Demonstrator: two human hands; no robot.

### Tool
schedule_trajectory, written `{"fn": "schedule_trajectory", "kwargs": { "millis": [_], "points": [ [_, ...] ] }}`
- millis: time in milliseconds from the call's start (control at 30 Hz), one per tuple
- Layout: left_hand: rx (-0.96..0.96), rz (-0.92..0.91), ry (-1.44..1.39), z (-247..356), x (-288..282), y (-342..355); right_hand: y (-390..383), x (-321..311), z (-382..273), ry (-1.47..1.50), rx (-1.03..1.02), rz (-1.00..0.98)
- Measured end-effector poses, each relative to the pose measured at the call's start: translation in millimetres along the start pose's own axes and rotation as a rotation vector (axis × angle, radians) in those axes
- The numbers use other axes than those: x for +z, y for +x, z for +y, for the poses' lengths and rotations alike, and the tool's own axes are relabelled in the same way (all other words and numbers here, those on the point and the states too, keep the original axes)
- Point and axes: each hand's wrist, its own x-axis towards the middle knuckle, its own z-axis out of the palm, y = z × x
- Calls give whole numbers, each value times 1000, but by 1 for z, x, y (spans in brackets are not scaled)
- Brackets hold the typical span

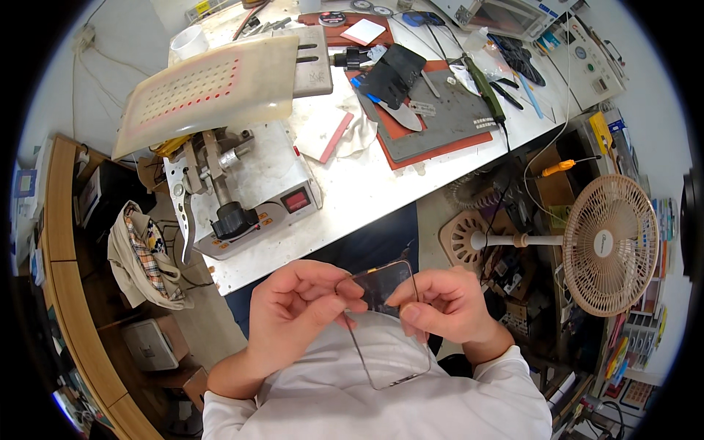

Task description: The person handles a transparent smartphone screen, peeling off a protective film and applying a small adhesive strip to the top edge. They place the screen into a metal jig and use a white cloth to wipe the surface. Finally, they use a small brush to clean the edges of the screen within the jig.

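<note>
In front of my white shirt, a thin rectangular phone frame (402,380) with rounded corners is held up between both hands. My shirt and the dark area beyond show through its middle; whether clear glass fills it I cannot tell. My left hand (293,308) is closed, its thumb and fingers pinching the left long side. On the right, my right hand (451,304) has thumb and forefinger bent together at the opposite long side. The frame leans at a slant, one short edge near my shirt and the other toward the table.
At the table's left stands a machine (275,172) with a black knob and a dotted, pale flexible sheet (213,88) above it. A grey mat (440,128) carries a dark flat panel (396,73) and blades. A green handheld tool (484,92) lies nearby. A beige fan (609,242) stands right.
</note>
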Motion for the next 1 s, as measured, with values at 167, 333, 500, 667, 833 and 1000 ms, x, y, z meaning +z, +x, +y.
{"fn": "schedule_trajectory", "kwargs": {
  "millis": [167, 333, 500, 667, 833, 1000],
  "points": [
    [-143, -124, -29, 7, -11, 7, 0, -12, -4, 23, 104, -82],
    [-68, -168, 34, 0, -8, 5, 0, -8, -2, 39, 103, -20],
    [-53, -119, 62, 0, -4, 2, 0, -9, -1, -15, 56, 10],
    [-6, 18, 128, -4, -3, 0, -2, -9, -4, 42, 90, 82],
    [32, -192, -16, -27, -40, -4, -5, -10, -5, 23, 49, 105],
    [-108, -8, 74, -3, 0, 4, -2, -6, 0, 29, 55, 110]
  ]
}}
